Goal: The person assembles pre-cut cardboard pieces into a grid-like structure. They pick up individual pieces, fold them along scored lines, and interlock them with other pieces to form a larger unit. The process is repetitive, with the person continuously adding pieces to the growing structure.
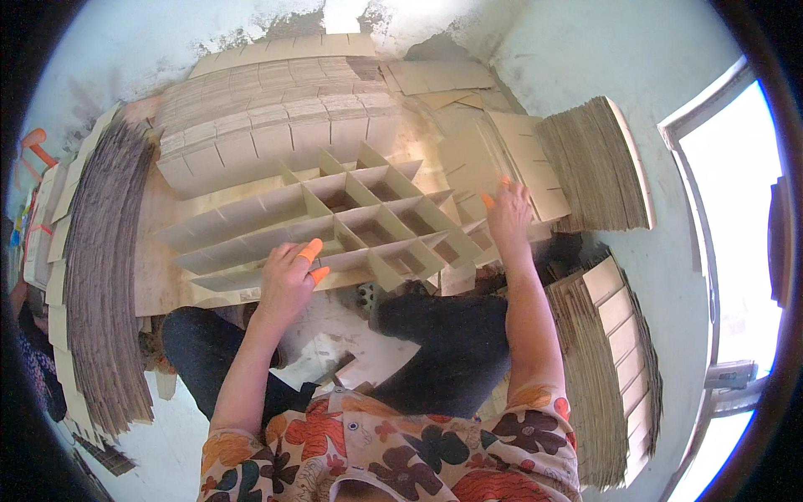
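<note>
In front of me a partly interlocked cardboard divider grid (360,224) stands on the work surface, its crossing strips forming cells on the right side. On the left, its long strips run out without cross pieces. My left hand (287,280) is at the nearest long strip, thumb and forefinger on either side of its edge. To the right, my right hand (510,219) reaches over flat cardboard strips (529,159), thumb and fingers apart, with nothing seen between them. Orange finger covers are on the thumb and forefinger of both hands.
Slotted cardboard strips stand in a long stack (276,125) behind the grid. Further stacks rise at the left (104,276), the far right (594,167) and the near right (594,360). My bent legs (443,335) are below the surface's near edge. A bright opening (732,226) is at the right.
</note>
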### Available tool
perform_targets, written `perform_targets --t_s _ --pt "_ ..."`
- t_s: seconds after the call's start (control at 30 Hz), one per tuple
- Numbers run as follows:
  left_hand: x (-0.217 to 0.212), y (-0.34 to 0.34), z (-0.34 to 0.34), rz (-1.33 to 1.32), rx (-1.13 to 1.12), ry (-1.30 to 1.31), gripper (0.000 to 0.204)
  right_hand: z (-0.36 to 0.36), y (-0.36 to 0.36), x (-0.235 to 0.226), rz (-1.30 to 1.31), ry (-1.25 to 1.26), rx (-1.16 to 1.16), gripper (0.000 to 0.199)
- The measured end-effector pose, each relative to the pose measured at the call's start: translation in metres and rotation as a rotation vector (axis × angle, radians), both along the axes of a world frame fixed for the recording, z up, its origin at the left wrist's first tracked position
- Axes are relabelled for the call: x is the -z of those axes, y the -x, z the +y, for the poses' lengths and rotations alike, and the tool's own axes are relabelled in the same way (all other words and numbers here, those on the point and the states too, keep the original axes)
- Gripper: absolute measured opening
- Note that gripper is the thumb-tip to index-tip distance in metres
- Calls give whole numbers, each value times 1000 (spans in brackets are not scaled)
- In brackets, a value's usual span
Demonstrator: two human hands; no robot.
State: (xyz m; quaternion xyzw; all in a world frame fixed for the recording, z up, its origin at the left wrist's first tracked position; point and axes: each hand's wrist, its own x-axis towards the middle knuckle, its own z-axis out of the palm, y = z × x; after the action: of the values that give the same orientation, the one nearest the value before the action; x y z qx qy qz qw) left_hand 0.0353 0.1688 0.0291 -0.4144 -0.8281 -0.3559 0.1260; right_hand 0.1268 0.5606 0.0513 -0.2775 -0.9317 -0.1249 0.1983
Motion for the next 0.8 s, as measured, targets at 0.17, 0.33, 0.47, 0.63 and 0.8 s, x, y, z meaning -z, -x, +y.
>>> perform_targets --t_s 0.17,0.33,0.47,0.63,0.8 --pt "3 5 -13 51 -47 42 46 35 -21 25 -203 90 130 50" --pt "0 8 -21 70 -82 43 44 59 -30 35 39 156 97 41" --pt "1 7 -34 58 -152 46 42 24 -20 -2 224 264 201 32" --pt "6 8 -50 71 -148 57 39 -47 -8 -72 545 376 -186 38" --pt "18 11 -52 89 -139 40 27 -158 13 -120 143 625 -603 66"
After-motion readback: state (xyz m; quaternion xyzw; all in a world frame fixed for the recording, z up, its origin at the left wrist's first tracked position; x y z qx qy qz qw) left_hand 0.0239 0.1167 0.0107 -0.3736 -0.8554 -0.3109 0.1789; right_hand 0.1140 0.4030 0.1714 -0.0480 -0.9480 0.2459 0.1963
